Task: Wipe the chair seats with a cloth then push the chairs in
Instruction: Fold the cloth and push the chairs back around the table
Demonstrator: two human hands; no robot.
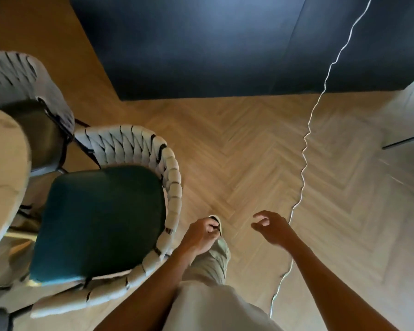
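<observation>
Clearly, a standing view, looking straight down.
Near chair [110, 211]: at about eight o'clock from the hands, pulled out from the pale surface [3, 168]; its teal seat cushion [98, 220] is fully exposed, ringed by a woven rope backrest [172, 187].
Far chair [29, 101]: at ten o'clock, its seat tucked partly under the surface edge.
Left hand [201, 235]: fingers curled loosely just beside the rope backrest, not touching it; it appears to hold nothing, though the fingertips blur against a shoe [216, 223] below.
Right hand [270, 226]: hanging over the herringbone floor [249, 151], fingers relaxed and half-bent, nothing in it.
Cloth: none visible in either hand or on the seats.
Cord [306, 149]: a thin wavy line running from twelve to six o'clock, to the right of the right hand.
Handling, seat: probably a soft padded cushion that gives under pressure; broad flat strokes should suit it.
Handling, chair: likely fairly light on thin dark legs; the thick rope top rail is the natural hold, firm and non-slip, one hand at each side to push it straight in.
Risk: legs may catch or scrape on the floor.
</observation>
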